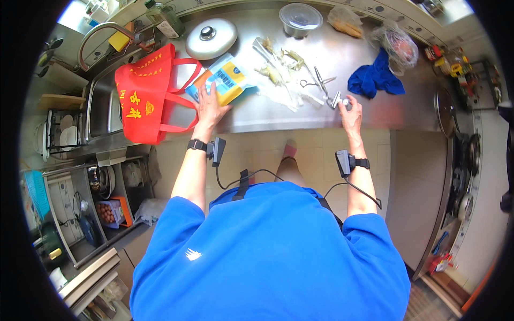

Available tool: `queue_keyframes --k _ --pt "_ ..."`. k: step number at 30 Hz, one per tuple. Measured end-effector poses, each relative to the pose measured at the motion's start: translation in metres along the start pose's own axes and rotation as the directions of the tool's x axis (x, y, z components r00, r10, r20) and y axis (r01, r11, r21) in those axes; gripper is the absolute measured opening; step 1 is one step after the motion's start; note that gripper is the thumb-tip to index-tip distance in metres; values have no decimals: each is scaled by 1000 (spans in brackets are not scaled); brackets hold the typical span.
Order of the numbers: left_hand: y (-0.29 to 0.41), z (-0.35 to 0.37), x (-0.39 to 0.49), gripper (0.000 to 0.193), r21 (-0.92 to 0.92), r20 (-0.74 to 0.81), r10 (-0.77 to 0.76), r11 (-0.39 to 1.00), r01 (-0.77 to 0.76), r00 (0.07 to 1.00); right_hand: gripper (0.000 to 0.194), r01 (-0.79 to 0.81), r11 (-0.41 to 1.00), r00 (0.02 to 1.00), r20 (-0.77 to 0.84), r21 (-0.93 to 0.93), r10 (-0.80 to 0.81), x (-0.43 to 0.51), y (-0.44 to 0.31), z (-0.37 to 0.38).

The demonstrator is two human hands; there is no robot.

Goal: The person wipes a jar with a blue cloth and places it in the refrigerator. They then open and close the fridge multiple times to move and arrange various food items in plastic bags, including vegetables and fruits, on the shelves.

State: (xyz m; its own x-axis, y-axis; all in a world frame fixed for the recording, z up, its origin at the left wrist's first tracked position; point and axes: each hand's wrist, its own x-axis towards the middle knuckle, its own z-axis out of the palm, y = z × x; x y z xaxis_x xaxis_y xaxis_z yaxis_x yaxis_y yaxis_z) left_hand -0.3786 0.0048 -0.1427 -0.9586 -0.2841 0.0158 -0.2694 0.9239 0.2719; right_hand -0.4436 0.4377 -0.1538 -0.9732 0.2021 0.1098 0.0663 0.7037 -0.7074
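My left hand [209, 106] lies with spread fingers on the lower left part of a blue and yellow plastic food packet [235, 78], which bears printed writing. The packet rests flat on the stainless steel counter [257, 120]. At the right, my right hand [351, 114] pinches a small shiny metal clip [338, 99] between thumb and fingers; its exact kind is hard to make out. Just left of the clip, metal scissors [321, 82] lie with their blades apart. Wilted vegetable trimmings [275, 76] and thin plastic scraps are strewn between the packet and the scissors.
A red shopping bag [140, 100] leans over the sink edge [94, 108]. Behind stand a pot lid [213, 40], a green bottle [164, 22] and a lidded bowl [300, 20]. A blue cloth [375, 80] and plastic bags [397, 46] lie right. An open drawer [76, 216] juts out left.
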Motion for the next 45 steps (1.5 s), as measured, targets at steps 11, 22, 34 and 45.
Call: queue_keyframes --k 11,22,34,45 --pt "8 -17 -23 56 -319 -138 -75 947 28 988 11 158 986 967 194 49 -165 87 55 -21" --pt "79 -73 -58 24 -968 251 -309 -63 243 917 26 124 969 911 364 212 -196 120 -43 -37" --pt "75 -73 -68 45 -955 261 -104 -176 240 960 63 -820 364 389 897 441 -211 52 -120 26" --pt "-108 -22 -92 19 -176 -151 -532 844 507 833 64 -836 204 539 831 509 135 129 -2 17"
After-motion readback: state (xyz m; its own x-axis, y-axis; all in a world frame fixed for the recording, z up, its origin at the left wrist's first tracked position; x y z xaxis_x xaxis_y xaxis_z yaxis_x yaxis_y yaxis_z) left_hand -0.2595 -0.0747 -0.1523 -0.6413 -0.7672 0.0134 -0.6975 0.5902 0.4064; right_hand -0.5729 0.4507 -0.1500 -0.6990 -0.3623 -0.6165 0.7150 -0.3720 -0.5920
